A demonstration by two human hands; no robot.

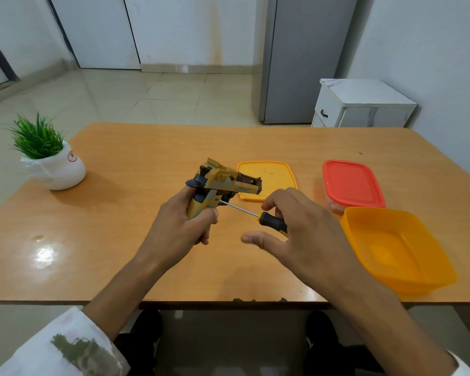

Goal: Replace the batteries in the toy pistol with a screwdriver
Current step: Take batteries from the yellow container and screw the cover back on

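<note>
A yellow and black toy pistol point(223, 183) is held above the middle of the wooden table point(120, 253), barrel pointing right. My left hand point(179, 226) grips its handle from below. My right hand point(296, 229) holds a screwdriver point(269, 219) by its black and yellow handle. The metal shaft runs up and left, and its tip touches the pistol's grip just above my left fingers. My right thumb sticks out to the left, apart from the tool.
An orange lid point(269, 177) lies flat behind the pistol. A closed box with a red lid point(350, 183) stands at the right, and an open orange container point(396, 245) sits near the right front edge. A potted plant point(49, 161) stands at the left.
</note>
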